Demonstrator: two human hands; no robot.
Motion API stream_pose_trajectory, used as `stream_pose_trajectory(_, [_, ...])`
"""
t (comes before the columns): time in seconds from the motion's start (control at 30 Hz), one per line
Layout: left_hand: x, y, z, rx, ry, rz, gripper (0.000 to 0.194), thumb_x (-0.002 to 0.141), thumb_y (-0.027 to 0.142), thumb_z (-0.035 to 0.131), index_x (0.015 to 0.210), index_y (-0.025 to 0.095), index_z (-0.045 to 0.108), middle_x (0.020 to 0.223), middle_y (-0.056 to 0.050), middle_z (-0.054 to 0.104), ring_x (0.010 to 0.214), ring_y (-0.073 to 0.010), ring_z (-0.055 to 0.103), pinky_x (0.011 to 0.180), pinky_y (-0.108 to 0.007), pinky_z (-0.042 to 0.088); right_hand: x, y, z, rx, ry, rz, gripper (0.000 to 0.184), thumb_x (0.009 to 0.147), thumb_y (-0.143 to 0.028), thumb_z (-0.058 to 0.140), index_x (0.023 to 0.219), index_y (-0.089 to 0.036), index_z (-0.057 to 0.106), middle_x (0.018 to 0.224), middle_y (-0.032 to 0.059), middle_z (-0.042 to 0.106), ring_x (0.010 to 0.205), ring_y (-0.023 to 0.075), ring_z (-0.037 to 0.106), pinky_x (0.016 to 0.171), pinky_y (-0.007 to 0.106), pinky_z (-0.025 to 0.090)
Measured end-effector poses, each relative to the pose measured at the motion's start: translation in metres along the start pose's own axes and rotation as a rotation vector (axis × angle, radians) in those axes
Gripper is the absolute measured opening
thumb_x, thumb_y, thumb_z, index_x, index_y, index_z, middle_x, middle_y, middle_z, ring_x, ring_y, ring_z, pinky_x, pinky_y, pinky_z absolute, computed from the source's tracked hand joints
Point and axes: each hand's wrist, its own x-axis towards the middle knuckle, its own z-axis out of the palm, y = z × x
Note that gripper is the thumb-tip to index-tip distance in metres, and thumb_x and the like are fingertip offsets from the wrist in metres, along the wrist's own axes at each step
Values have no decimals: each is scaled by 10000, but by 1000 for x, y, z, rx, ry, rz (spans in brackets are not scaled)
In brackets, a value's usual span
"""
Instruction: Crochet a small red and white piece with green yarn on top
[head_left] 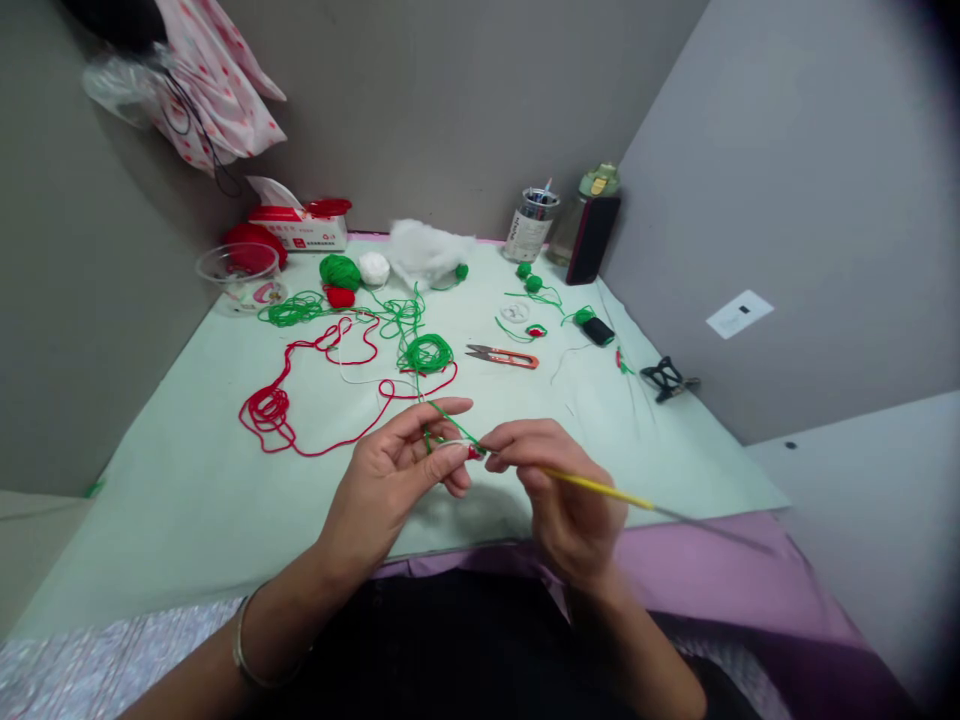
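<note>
My left hand (409, 470) pinches a small red, white and green crochet piece (474, 453) between thumb and fingers. A strand of green yarn (452, 417) runs over the raised index finger to the piece. My right hand (566, 480) grips a crochet hook (607, 490) with a yellow handle, and its tip meets the piece. The tip itself is hidden by the fingers. Beyond my hands lie a coil of green yarn (427, 353), loose red yarn (268, 408) and a pair of orange-handled thread snips (502, 356).
Along the back stand a tissue box (300, 230), a clear plastic tub (240, 280), white stuffing (427, 250), a can of pens (531, 228), a bottle (574, 225) and a phone (592, 240). Small green pieces (532, 283) and a black clip (667, 380) lie at right.
</note>
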Motion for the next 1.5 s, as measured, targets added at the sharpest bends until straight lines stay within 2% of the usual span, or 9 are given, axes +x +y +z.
stream_pose_trajectory(0.13, [-1, -4, 4, -25, 39, 7, 361, 846, 241, 880, 1198, 260, 799, 873, 34, 662, 701, -94, 678, 695, -219, 578, -8, 0, 3, -265, -51, -131, 305, 1026, -143, 613, 1254, -307, 730, 1131, 79, 792, 961, 206, 762, 796, 355, 652])
stream_pose_trajectory(0.27, [-3, -7, 12, -178, 23, -55, 523, 788, 213, 919, 1285, 264, 765, 879, 29, 666, 690, -92, 649, 686, -215, 558, -18, 7, 11, -390, -39, -64, 385, 953, -124, 711, 1223, -390, 778, 1098, 59, 789, 1017, 254, 766, 856, 413, 668])
stream_pose_trajectory(0.43, [-2, -1, 12, -365, -26, -272, 466, 820, 268, 904, 1256, 160, 781, 740, 21, 625, 619, -63, 550, 597, -161, 480, -19, 8, 13, -281, 67, -74, 402, 942, -143, 724, 1259, -388, 767, 1099, 66, 768, 956, 257, 746, 801, 427, 651])
stream_pose_trajectory(0.6, [1, 3, 11, -283, 55, -130, 418, 822, 190, 885, 1231, 180, 795, 789, 23, 626, 619, -55, 558, 587, -156, 479, -4, -4, 12, 51, 248, 82, 231, 1038, -180, 596, 1082, -285, 797, 881, 46, 720, 760, 196, 666, 667, 359, 561])
stream_pose_trajectory(0.7, [-1, 0, 14, -203, 12, -82, 427, 839, 224, 877, 1257, 221, 786, 873, 12, 638, 647, -74, 600, 598, -187, 510, 2, 0, 16, 195, 244, 171, 183, 1040, -258, 629, 1012, -284, 808, 910, 43, 730, 787, 194, 669, 684, 353, 550])
stream_pose_trajectory(0.87, [-2, -5, 13, -144, 12, -53, 442, 844, 227, 868, 1276, 233, 777, 903, 7, 636, 701, -96, 614, 644, -216, 536, 0, 7, 20, 190, 222, 208, 188, 1039, -217, 628, 1051, -282, 804, 935, 37, 749, 800, 180, 680, 701, 340, 566])
stream_pose_trajectory(1.1, [-1, -8, 16, -264, 9, -127, 531, 768, 172, 906, 1282, 192, 772, 792, 29, 631, 640, -85, 570, 603, -207, 481, -8, 1, 27, -174, 179, -13, 370, 974, -100, 688, 1221, -353, 796, 1068, 54, 728, 832, 184, 709, 706, 335, 604])
stream_pose_trajectory(1.3, [-1, -4, 18, -276, 30, -163, 503, 760, 149, 909, 1246, 182, 783, 778, 33, 628, 631, -74, 565, 582, -189, 460, -4, 3, 21, 72, 181, 136, 256, 1019, -162, 653, 1138, -322, 813, 998, 44, 749, 945, 198, 718, 802, 350, 606])
stream_pose_trajectory(1.5, [0, -3, 16, -266, 131, -138, 451, 789, 214, 910, 1216, 171, 774, 764, 38, 630, 634, -66, 561, 625, -183, 470, -5, 8, 21, 267, 235, 221, 185, 1035, -238, 640, 1056, -289, 817, 1000, 47, 738, 771, 167, 689, 690, 343, 597])
